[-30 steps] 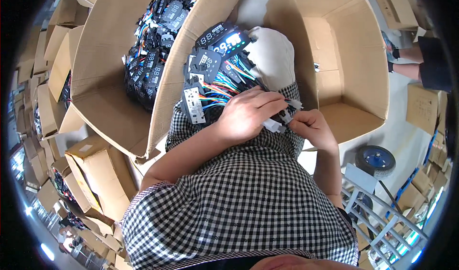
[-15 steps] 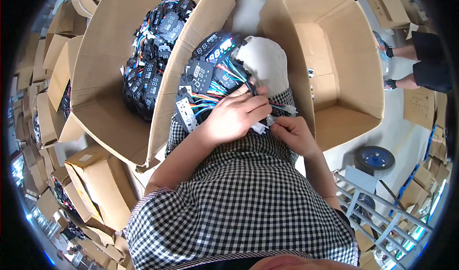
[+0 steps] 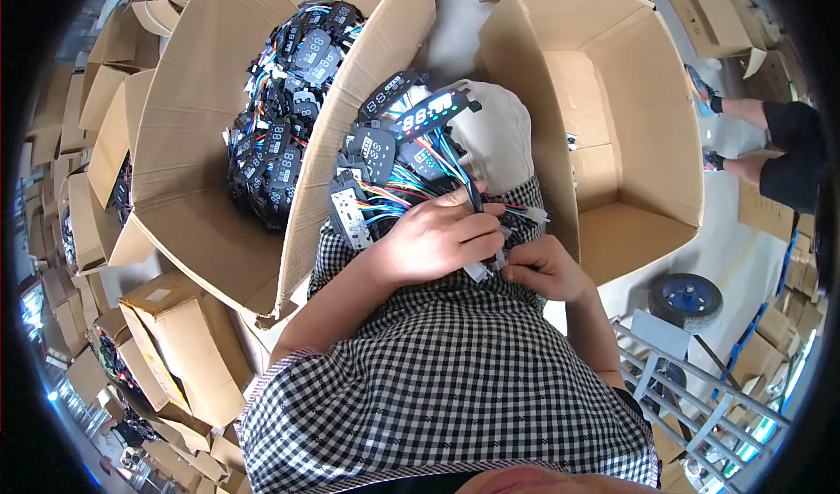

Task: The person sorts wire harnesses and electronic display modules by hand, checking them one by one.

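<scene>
At frame centre, the left hand (image 3: 435,242) grips a bundle of black display boards with coloured wires (image 3: 394,166) while the right hand (image 3: 541,269) pinches their white connectors (image 3: 490,265).

Two open brown cartons (image 3: 219,100) (image 3: 630,83) (left one full of dark display panels (image 3: 280,135)), one lit panel (image 3: 429,113) between.
</scene>
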Motion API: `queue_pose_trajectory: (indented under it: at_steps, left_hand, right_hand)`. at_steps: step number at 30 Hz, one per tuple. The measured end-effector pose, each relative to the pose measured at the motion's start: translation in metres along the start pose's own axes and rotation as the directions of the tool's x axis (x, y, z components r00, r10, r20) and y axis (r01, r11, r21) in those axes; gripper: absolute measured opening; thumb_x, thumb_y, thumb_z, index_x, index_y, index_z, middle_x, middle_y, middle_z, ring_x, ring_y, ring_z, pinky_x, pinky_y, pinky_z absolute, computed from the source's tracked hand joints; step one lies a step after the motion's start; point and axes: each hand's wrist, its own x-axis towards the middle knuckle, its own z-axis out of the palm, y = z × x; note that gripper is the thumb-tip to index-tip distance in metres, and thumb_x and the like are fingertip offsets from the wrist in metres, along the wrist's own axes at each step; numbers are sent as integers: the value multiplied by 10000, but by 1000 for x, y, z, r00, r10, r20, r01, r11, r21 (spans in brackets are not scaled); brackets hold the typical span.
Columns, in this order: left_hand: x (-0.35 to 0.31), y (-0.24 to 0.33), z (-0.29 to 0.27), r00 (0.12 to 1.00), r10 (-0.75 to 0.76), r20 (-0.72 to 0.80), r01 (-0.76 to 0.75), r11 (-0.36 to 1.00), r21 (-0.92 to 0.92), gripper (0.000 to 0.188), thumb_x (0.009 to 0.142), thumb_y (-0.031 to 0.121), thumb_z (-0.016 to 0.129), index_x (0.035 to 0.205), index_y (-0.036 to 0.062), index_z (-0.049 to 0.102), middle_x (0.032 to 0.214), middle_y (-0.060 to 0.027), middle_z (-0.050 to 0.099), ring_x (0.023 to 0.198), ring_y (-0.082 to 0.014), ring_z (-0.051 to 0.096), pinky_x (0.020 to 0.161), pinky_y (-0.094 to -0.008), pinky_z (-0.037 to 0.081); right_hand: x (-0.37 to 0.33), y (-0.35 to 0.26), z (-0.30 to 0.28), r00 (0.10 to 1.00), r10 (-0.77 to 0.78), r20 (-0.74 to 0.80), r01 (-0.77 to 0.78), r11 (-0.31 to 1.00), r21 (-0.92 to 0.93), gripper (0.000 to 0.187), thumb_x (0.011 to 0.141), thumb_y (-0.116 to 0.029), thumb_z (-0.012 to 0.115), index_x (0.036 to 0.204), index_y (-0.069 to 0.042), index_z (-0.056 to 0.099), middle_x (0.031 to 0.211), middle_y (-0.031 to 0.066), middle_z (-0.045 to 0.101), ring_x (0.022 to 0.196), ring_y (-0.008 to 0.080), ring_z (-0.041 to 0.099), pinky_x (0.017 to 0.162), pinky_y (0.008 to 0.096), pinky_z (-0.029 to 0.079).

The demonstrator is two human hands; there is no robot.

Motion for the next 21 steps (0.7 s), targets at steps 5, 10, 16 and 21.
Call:
queue_pose_trajectory:
  at_steps: [5,10,16,21]
  left_hand:
    - [0,2,-2,997,41,-62,-37,998,59,184,711,117,620,888,68,611,924,-43,602,979,-213,649,1013,-450,429]
    - [-2,10,-35,928,203,-311,-94,939,332,255,641,200,667,882,116,654,997,-35,671,768,-139,596,631,-266,440]
    - [-7,28,-86,556,-164,-815,156,983,-92,271,905,255,616,1081,86,497,679,-54,491,703,-196,506,620,-355,456]
    - [19,58,-109,895,-403,-190,435,883,178,359,689,225,771,998,80,658,783,-67,635,667,-202,632,584,-309,517]
  right_hand:
    - [1,-4,2,999,-15,-31,13,998,-57,148,871,-131,616,789,-7,615,664,113,585,614,226,595,572,317,451]
    - [-1,-9,-1,981,-93,-169,67,986,-153,123,872,-117,613,810,-12,626,654,107,577,599,206,589,565,311,447]
    - [1,-2,-2,924,94,-371,-50,991,128,160,919,-133,585,868,8,640,605,24,521,572,84,475,538,259,397]
    - [2,10,-1,879,124,-460,13,959,284,201,943,-168,579,875,13,635,600,-36,499,580,37,438,515,229,357]
